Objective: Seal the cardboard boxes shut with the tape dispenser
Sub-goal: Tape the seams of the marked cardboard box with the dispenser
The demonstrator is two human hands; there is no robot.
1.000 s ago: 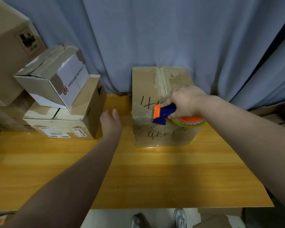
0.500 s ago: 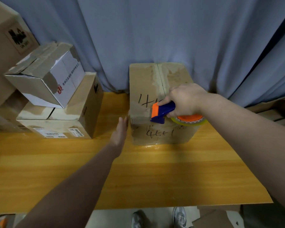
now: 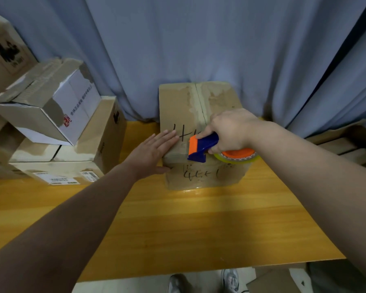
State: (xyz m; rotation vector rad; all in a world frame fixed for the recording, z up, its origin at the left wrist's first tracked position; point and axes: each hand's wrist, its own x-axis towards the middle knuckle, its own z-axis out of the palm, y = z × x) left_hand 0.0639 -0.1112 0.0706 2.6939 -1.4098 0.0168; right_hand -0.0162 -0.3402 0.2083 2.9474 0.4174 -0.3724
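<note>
Two hands work on a cardboard box (image 3: 201,111). Left hand (image 3: 151,152) lies flat against its left edge. Right hand (image 3: 230,130) grips a tape dispenser (image 3: 203,148) at its front edge.

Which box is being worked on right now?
The lone brown box with black handwriting: left hand rests flat on it, right hand holds the tape dispenser over it. The stacked boxes are untouched.

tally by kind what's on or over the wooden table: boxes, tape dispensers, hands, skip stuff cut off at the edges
Cardboard boxes: 3 (brown handwritten box, white printed box, brown labelled box beneath it)
Blue and orange tape dispenser: 1, in the grip of the right hand
Hands: 2 (left hand, right hand)
Total: 6
</note>
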